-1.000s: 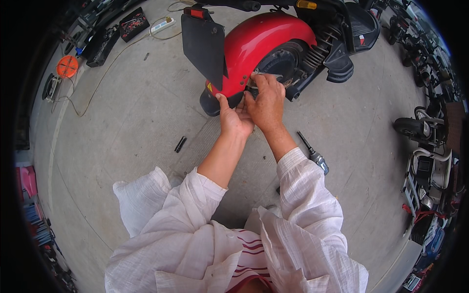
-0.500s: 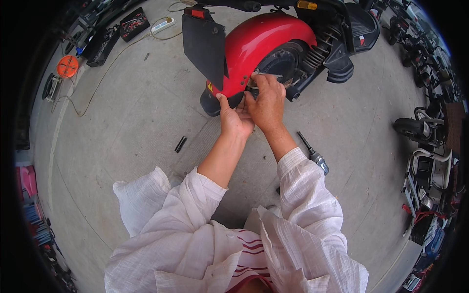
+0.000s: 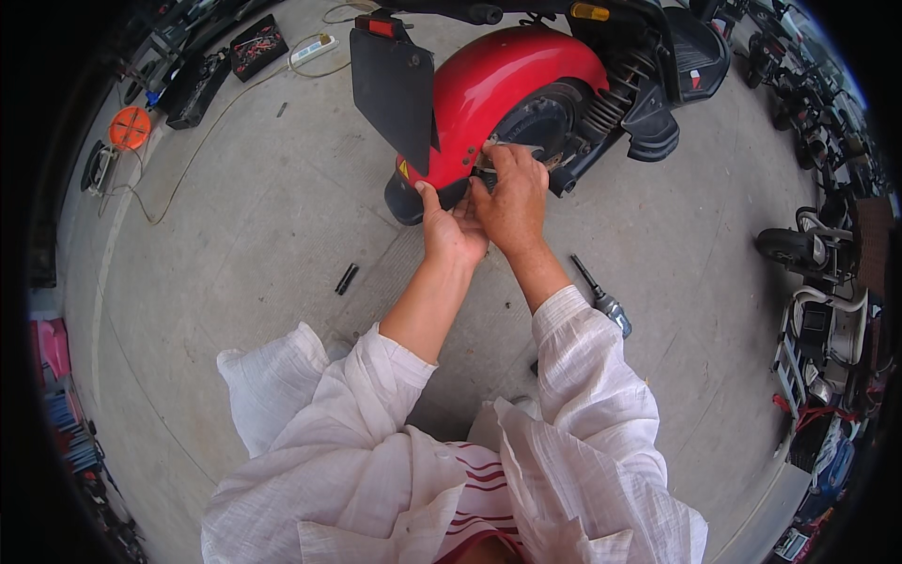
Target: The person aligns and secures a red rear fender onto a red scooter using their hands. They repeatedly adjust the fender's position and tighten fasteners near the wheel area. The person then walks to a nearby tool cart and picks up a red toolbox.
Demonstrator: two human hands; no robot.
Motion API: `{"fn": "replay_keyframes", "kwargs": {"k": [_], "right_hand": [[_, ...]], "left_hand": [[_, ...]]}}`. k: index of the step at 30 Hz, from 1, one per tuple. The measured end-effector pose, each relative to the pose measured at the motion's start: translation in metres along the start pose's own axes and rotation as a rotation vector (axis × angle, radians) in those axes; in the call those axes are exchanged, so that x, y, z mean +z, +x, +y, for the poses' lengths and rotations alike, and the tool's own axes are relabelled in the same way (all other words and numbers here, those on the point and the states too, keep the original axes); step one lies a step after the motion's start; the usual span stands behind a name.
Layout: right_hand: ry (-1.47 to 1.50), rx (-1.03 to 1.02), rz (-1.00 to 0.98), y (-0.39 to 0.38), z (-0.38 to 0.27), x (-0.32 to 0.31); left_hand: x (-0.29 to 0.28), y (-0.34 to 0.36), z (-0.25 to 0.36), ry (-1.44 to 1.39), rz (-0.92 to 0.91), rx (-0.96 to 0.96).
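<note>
A scooter's glossy red rear fender (image 3: 503, 70) curves over its dark wheel (image 3: 537, 120). My left hand (image 3: 453, 230) grips the fender's lower end, the thumb on the outside near a yellow warning sticker (image 3: 404, 167) and the other fingers tucked underneath. Right beside it, my right hand (image 3: 517, 202) is closed at a metal bracket (image 3: 556, 162) by the wheel, with fingertips pinched. Whatever lies between those fingertips is hidden by the hand. Above the left hand hangs a flat black plate (image 3: 390, 89) with a red reflector. A coil-spring shock absorber (image 3: 620, 94) stands right of the wheel.
On the concrete floor lie a power driver (image 3: 613, 310) beside my right sleeve and a short black cylinder (image 3: 347, 278) to the left. Open tool trays (image 3: 258, 47), an orange reel (image 3: 130, 127) and a cable (image 3: 211, 127) are far left. Parked scooters (image 3: 813, 249) line the right.
</note>
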State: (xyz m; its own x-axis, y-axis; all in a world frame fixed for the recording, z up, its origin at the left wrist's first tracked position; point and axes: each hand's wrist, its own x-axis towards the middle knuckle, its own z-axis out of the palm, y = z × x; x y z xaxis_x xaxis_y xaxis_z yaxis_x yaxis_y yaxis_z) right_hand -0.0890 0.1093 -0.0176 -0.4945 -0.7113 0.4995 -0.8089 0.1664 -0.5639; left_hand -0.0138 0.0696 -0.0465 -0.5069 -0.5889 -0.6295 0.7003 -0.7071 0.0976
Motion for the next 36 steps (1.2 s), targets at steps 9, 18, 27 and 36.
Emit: {"fn": "replay_keyframes", "kwargs": {"k": [9, 18, 27, 36], "right_hand": [[0.003, -0.001, 0.002, -0.0001, 0.0002, -0.0003], [0.007, -0.003, 0.007, -0.0002, 0.0, -0.0004], [0.006, -0.001, 0.009, 0.0003, -0.0012, -0.0011], [0.009, -0.004, 0.009, 0.0002, -0.0009, -0.0005]], "left_hand": [[0.0006, -0.0023, -0.0006, -0.007, -0.008, -0.005], [-0.0021, 0.0033, -0.0007, -0.015, 0.003, 0.008], [-0.004, 0.005, -0.0004, -0.019, -0.008, 0.001], [-0.0036, 0.0042, -0.0006, -0.009, -0.006, 0.013]]}}
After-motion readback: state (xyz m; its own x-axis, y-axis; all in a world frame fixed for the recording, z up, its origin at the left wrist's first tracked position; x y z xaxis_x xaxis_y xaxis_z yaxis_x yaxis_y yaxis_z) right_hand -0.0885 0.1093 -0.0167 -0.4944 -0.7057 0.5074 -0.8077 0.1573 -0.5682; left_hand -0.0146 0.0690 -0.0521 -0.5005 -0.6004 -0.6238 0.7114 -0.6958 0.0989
